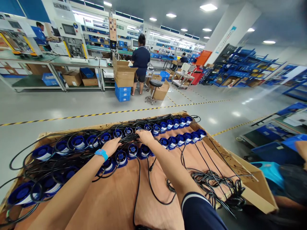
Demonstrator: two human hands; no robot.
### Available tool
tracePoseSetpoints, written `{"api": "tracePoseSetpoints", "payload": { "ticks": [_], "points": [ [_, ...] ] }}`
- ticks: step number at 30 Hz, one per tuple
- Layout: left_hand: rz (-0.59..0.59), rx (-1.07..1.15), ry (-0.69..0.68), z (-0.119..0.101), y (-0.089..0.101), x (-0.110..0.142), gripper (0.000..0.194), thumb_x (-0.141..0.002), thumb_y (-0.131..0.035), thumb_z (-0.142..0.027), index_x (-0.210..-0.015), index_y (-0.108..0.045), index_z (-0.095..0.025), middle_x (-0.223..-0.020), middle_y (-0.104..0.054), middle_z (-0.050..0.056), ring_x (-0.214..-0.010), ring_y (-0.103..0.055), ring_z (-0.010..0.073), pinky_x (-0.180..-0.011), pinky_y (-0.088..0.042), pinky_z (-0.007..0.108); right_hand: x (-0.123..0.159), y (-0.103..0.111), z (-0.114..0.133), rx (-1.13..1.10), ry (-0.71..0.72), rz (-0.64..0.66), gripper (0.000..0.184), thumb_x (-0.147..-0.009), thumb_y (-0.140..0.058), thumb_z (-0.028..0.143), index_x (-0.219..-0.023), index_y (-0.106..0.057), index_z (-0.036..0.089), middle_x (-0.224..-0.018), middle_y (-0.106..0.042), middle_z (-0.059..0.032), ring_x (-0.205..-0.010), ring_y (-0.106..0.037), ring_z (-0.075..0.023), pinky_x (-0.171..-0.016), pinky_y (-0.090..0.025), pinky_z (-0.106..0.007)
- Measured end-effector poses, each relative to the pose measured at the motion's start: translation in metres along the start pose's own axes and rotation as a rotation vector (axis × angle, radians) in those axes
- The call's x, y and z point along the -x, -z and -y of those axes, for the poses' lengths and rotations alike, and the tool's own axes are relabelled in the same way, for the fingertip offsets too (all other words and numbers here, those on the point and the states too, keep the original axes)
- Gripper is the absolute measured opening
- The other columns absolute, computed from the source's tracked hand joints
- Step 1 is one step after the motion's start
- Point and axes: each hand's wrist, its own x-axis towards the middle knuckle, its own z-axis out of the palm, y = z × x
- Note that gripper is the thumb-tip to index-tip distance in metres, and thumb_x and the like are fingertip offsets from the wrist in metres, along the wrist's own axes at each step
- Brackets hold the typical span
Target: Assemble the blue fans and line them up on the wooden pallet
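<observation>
A bundle of black cables (129, 138) stretches between my two hands, over the rows of blue round fans. My left hand (111, 146), with a light blue watch (101, 154) on the wrist, is closed round the bundle's left end. Fingers of my right hand (145, 136) wrap its other end. Just below the bundle sit blue fans, one of them (132, 150) between my hands. More fans form a row (179, 140) to the right, their cables running down over the wooden board (115, 198). Another row (79, 142) lies along the far side among tangled cables.
Coiled black cables (211, 182) heap at the board's right side, beside an open cardboard box (261, 185). Someone in a turquoise seat (270, 174) is close on the right. Beyond the floor tape (107, 113), a person (141, 62) stands at a bench near a stool (155, 84).
</observation>
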Motion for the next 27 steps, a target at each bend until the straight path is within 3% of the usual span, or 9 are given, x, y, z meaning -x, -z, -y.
{"api": "tracePoseSetpoints", "payload": {
  "ticks": [3, 7, 11, 16, 18, 20, 23, 27],
  "points": [
    [0.016, 0.035, -0.02, 0.006, 0.005, 0.0, 0.039, -0.098, -0.038, -0.034, -0.128, -0.058, -0.021, -0.122, -0.071, 0.011, -0.11, -0.067, 0.0249, -0.092, -0.051, 0.034, 0.006, -0.003, -0.007, -0.046, 0.041, 0.025, 0.036, -0.089, -0.07, 0.034, -0.124, -0.063, 0.028, -0.119, -0.07, -0.008, -0.115, -0.063, -0.0257, -0.089, -0.047, -0.031],
    [0.132, 0.098, -0.061, 0.009, 0.011, 0.0, 0.04, -0.097, -0.041, -0.042, -0.125, -0.063, -0.024, -0.107, -0.077, 0.006, -0.098, -0.071, 0.0229, -0.086, -0.052, 0.031, 0.005, -0.005, -0.02, -0.146, 0.138, 0.169, 0.026, -0.089, -0.07, 0.042, -0.111, -0.071, 0.029, -0.105, -0.075, 0.0001, -0.098, -0.068, -0.0184, -0.081, -0.047, -0.023],
    [0.127, 0.078, -0.022, 0.009, 0.008, -0.001, 0.042, -0.096, -0.04, -0.036, -0.131, -0.061, -0.023, -0.115, -0.075, 0.009, -0.105, -0.07, 0.0252, -0.091, -0.051, 0.034, 0.0, -0.006, -0.021, -0.191, 0.13, 0.236, 0.028, -0.092, -0.066, 0.034, -0.117, -0.07, 0.024, -0.111, -0.074, -0.0047, -0.102, -0.068, -0.0209, -0.082, -0.047, -0.025],
    [0.277, 0.125, -0.165, 0.013, 0.007, 0.0, 0.038, -0.094, -0.046, -0.037, -0.125, -0.066, -0.028, -0.116, -0.076, 0.002, -0.105, -0.07, 0.02, -0.091, -0.051, 0.027, -0.002, -0.003, -0.025, -0.266, 0.204, 0.427, 0.019, -0.085, -0.073, 0.032, -0.104, -0.076, 0.028, -0.098, -0.076, 0.0028, -0.091, -0.069, -0.0157, -0.078, -0.048, -0.02],
    [0.304, 0.078, -0.161, 0.01, 0.006, 0.0, 0.034, -0.092, -0.05, -0.035, -0.12, -0.069, -0.03, -0.114, -0.076, 0.001, -0.105, -0.07, 0.0198, -0.091, -0.051, 0.026, -0.006, -0.005, -0.024, -0.265, 0.189, 0.484, 0.02, -0.081, -0.077, 0.035, -0.099, -0.078, 0.027, -0.092, -0.076, 0.0022, -0.084, -0.07, -0.0167, -0.076, -0.049, -0.022],
    [0.268, 0.01, -0.093, 0.004, 0.001, 0.0, 0.034, -0.092, -0.05, -0.032, -0.121, -0.069, -0.029, -0.112, -0.076, 0.005, -0.104, -0.071, 0.0224, -0.09, -0.052, 0.03, -0.009, -0.01, -0.02, -0.247, 0.14, 0.474, 0.028, -0.078, -0.08, 0.037, -0.103, -0.078, 0.025, -0.096, -0.076, -0.0019, -0.088, -0.07, -0.0206, -0.078, -0.051, -0.026],
    [0.16, -0.085, 0.028, -0.007, -0.01, -0.002, 0.04, -0.095, -0.043, -0.026, -0.129, -0.065, -0.022, -0.112, -0.074, 0.016, -0.103, -0.07, 0.0294, -0.087, -0.053, 0.039, -0.007, -0.017, -0.017, -0.232, 0.046, 0.359, 0.046, -0.081, -0.077, 0.037, -0.124, -0.068, 0.023, -0.114, -0.072, -0.0092, -0.102, -0.067, -0.0257, -0.085, -0.051, -0.032],
    [0.111, -0.172, 0.081, -0.013, -0.016, -0.006, 0.038, -0.096, -0.041, -0.024, -0.123, -0.068, -0.022, -0.109, -0.073, 0.017, -0.102, -0.07, 0.0297, -0.084, -0.053, 0.039, 0.018, -0.01, -0.044, -0.363, -0.025, 0.267, 0.066, -0.082, -0.078, 0.035, -0.142, -0.05, 0.026, -0.107, -0.072, -0.0046, -0.087, -0.068, -0.0175, -0.078, -0.052, -0.028]
  ]
}}
